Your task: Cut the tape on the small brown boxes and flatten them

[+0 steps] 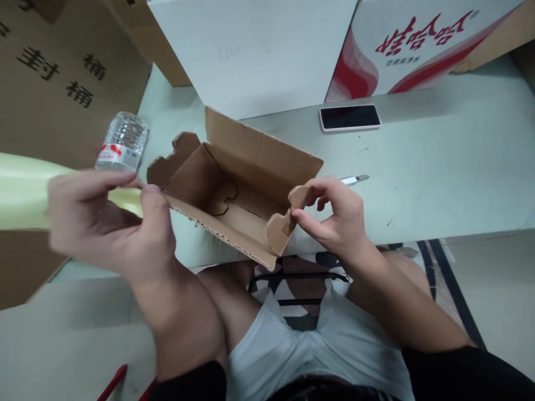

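Note:
A small brown cardboard box [234,184] lies open at the table's near edge, its lid flap standing up at the back and its shaped end tabs sticking out. My left hand [108,220] pinches the box's left end flap between thumb and fingers. My right hand [330,214] pinches the curved tab at the box's right end. The inside of the box shows bare cardboard with a notched flap on the floor.
A clear water bottle [122,142] with a red and white label stands left of the box. A phone [350,117] lies face up further back, and a small blade or pen [354,179] lies right of my hand. Large cartons [259,50] line the back of the pale table [451,178].

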Demonstrator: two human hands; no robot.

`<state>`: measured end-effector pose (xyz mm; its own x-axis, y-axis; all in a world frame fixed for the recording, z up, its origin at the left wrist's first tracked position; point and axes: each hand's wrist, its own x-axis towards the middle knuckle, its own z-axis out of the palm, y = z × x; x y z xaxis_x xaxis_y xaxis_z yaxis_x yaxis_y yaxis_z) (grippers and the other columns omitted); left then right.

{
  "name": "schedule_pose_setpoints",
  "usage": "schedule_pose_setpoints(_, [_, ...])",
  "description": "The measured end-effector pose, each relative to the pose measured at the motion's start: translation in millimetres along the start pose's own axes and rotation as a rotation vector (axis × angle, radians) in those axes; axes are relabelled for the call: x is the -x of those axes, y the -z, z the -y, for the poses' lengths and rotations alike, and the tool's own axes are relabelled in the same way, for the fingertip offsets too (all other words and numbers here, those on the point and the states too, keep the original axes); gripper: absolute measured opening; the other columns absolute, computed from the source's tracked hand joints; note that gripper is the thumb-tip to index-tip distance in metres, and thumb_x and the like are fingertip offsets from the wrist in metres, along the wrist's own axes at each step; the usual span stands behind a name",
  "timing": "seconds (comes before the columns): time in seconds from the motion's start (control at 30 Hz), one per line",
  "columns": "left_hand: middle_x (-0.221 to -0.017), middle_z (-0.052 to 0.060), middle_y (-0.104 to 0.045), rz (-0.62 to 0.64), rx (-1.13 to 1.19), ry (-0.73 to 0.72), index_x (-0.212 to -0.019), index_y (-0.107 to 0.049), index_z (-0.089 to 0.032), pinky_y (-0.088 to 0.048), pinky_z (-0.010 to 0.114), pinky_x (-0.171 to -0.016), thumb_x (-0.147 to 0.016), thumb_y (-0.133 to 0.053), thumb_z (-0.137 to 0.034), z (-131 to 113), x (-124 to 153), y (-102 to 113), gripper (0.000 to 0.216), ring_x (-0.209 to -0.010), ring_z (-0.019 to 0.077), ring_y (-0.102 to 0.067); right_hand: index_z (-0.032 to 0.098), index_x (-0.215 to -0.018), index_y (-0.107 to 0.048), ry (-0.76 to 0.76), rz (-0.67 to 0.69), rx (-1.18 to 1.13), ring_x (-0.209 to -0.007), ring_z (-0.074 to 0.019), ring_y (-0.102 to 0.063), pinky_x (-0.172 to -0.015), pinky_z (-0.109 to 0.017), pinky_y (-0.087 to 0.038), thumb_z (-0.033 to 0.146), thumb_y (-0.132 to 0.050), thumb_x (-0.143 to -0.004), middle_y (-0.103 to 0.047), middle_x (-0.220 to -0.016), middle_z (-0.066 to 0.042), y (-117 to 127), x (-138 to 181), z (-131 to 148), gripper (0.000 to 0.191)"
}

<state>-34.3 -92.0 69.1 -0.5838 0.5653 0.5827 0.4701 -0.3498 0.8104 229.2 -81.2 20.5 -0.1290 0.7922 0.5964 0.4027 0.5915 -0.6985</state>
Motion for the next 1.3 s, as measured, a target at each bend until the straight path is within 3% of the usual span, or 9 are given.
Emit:
schedule_pose_setpoints(0.13, [-0.104,0.003,-0.059,0.000,0.249,-0.026,-0.099,-0.058,-0.018,-0.048,0.041,-0.103,-0.049,-0.047,-0.024,26,-10,-11,0.052,-0.100,0.0198,-0.062,0.028,-0.123,-0.057,0.002,0.001,0.009,-0.086,-0.0179,-0.065,-0.068,-0.032,-0.058,0.030,-0.071,-0.089,-0.068,-0.106,-0.004,-11,6,3,0.037])
schedule_pose_setpoints(0.3, [-0.070,-0.003,-0.070,0.090,0.347,0.130,-0.097,-0.053,-0.023,-0.048,0.030,-0.059,-0.054,-0.044,-0.026,34,-9,-17,0.045,-0.058,0.0172,-0.064,0.033,-0.139,-0.047,-0.019,-0.035,0.029,-0.091,-0.0197,-0.064,-0.068,-0.037,-0.061,0.037,-0.074,-0.088,-0.053,-0.133,-0.010,-13,10,0,0.058])
schedule_pose_setpoints(0.43, [-0.062,-0.002,-0.068,0.130,0.285,0.094,-0.096,-0.055,-0.019,-0.041,0.025,-0.046,-0.075,-0.059,-0.040,42,-4,-22,0.029,-0.044,0.0141,-0.057,0.035,-0.153,-0.036,0.003,0.033,-0.058,-0.118,-0.0283,-0.066,-0.096,-0.048,-0.061,0.037,-0.071,-0.091,-0.061,-0.140,-0.011,-11,7,-2,0.071])
schedule_pose_setpoints(0.57, [-0.089,0.003,-0.073,0.166,0.227,-0.099,-0.107,-0.060,-0.016,-0.054,0.027,-0.067,-0.085,-0.074,-0.057,63,-3,-22,0.049,-0.068,0.0125,-0.067,0.027,-0.131,-0.064,0.095,0.174,-0.115,-0.121,-0.0283,-0.069,-0.105,-0.050,-0.058,0.033,-0.065,-0.095,-0.072,-0.127,-0.011,-8,5,-3,0.036])
schedule_pose_setpoints(0.67, [-0.115,0.008,-0.074,0.261,0.081,-0.281,-0.117,-0.068,-0.016,-0.057,0.035,-0.092,-0.085,-0.078,-0.042,68,-4,-19,0.043,-0.102,0.0180,-0.072,0.024,-0.122,-0.070,0.106,0.214,-0.151,-0.122,-0.0288,-0.069,-0.105,-0.051,-0.058,0.038,-0.059,-0.098,-0.072,-0.127,-0.013,-5,6,-4,0.030])
schedule_pose_setpoints(0.8, [-0.106,0.005,-0.081,0.395,-0.124,-0.307,-0.094,-0.081,-0.020,-0.055,0.043,-0.104,-0.088,-0.064,-0.023,58,-3,-18,0.018,-0.108,0.0220,-0.075,0.024,-0.125,-0.068,0.057,0.225,-0.191,-0.123,-0.0266,-0.068,-0.105,-0.048,-0.056,0.040,-0.054,-0.102,-0.071,-0.130,-0.013,-3,7,-5,0.031])
schedule_pose_setpoints(0.93, [-0.096,0.005,-0.083,0.299,-0.059,-0.199,-0.086,-0.084,-0.018,-0.059,0.041,-0.097,-0.081,-0.063,-0.015,56,-1,-21,0.021,-0.097,0.0225,-0.078,0.022,-0.135,-0.060,-0.187,0.225,-0.061,-0.124,-0.0309,-0.067,-0.101,-0.051,-0.056,0.055,-0.043,-0.104,-0.068,-0.137,-0.016,0,7,-11,0.048])
schedule_pose_setpoints(1.07, [-0.090,0.003,-0.083,0.124,0.045,-0.086,-0.083,-0.084,-0.018,-0.061,0.039,-0.095,-0.075,-0.060,-0.009,61,-2,-25,0.026,-0.092,0.0209,-0.079,0.021,-0.141,-0.057,-0.511,0.511,0.039,-0.110,-0.0366,-0.072,-0.094,-0.056,-0.056,0.072,-0.030,-0.102,-0.077,-0.115,-0.016,8,6,-18,0.070])
schedule_pose_setpoints(1.3, [-0.085,0.005,-0.082,-0.066,0.018,0.045,-0.078,-0.082,-0.014,-0.062,0.042,-0.097,-0.071,-0.058,-0.012,61,-3,-35,0.024,-0.092,0.0229,-0.079,0.025,-0.148,-0.046,-0.272,0.433,-0.291,-0.146,-0.0315,-0.052,-0.123,-0.056,-0.038,0.073,-0.043,-0.098,-0.058,-0.152,-0.015,15,4,-14,0.069])
